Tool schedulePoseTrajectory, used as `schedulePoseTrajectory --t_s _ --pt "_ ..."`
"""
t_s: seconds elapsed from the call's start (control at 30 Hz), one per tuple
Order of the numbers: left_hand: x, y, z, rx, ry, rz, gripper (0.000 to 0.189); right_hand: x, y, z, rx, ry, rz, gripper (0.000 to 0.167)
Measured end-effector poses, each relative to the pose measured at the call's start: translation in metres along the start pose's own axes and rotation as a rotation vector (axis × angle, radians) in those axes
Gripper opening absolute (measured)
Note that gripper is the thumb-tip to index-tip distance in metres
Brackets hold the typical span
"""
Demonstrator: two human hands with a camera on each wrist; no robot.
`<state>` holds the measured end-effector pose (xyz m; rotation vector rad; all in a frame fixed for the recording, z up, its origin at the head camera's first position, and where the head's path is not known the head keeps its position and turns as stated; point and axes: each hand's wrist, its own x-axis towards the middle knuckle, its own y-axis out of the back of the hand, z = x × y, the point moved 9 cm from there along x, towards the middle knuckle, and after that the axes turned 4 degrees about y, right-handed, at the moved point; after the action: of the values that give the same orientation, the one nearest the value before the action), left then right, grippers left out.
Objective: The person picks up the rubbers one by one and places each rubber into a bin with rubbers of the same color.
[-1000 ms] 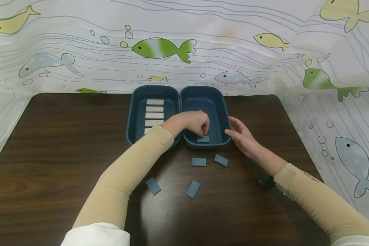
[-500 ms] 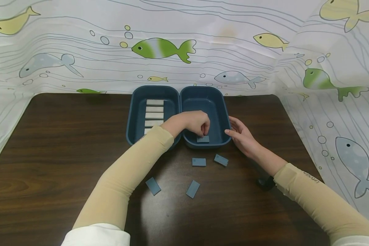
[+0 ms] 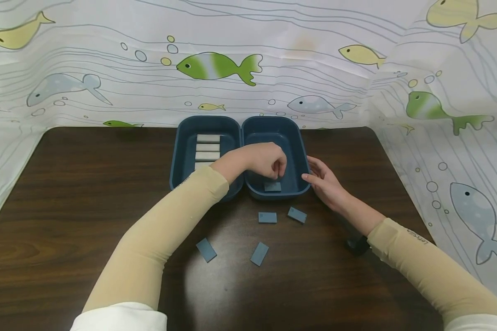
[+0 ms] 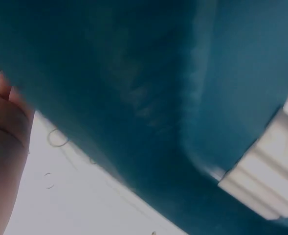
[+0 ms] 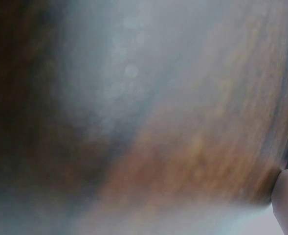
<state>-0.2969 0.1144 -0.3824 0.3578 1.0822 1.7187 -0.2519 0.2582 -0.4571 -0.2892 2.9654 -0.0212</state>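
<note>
My left hand (image 3: 267,161) is held over the right half of the blue two-part container (image 3: 291,188). Its fingers are curled, with nothing visible in them. A blue-grey tile (image 3: 272,186) lies on the floor of that half, just below the fingertips. At the container's right wall, my right hand (image 3: 329,187) grips the rim, thumb on top and fingers along the outside. In front of the container, blue-grey tiles (image 3: 267,218) lie loose on the table. White tiles (image 3: 208,156) sit in a column in the left half, partly covered by my left forearm.
More loose tiles lie nearby: one tilted tile (image 3: 297,215) close to the right hand, one tile (image 3: 259,254) nearer the front and another tile (image 3: 206,250) to the left. A dark object (image 3: 357,245) is under the right wrist. A fish-patterned sheet (image 3: 215,92) stands behind the dark wooden table (image 3: 87,197).
My left hand has lifted slightly off the tile in the right half and shifted a little right, leaving it lying there. The right hand stays on the container's rim.
</note>
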Motion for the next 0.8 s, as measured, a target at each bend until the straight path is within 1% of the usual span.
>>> schedulePoseTrajectory --t_s 0.17,0.3,0.4,0.63,0.8 --pt "-0.010 0.009 0.009 0.048 -0.025 0.017 0.007 0.000 -0.001 0.000 0.006 0.006 -0.006 0.066" --pt "-0.023 0.016 0.017 0.071 -0.035 0.028 0.008 0.000 -0.001 -0.001 0.006 0.003 -0.011 0.065" --pt "-0.032 0.018 0.022 0.087 -0.035 0.026 0.010 0.000 0.000 0.000 0.002 -0.003 -0.011 0.065" --pt "-0.053 0.016 0.030 0.124 -0.041 0.002 0.007 0.000 0.000 0.000 -0.006 -0.009 -0.014 0.066" --pt "-0.069 0.012 0.034 0.143 -0.069 0.020 0.006 0.001 0.001 0.001 0.009 0.001 -0.009 0.065"
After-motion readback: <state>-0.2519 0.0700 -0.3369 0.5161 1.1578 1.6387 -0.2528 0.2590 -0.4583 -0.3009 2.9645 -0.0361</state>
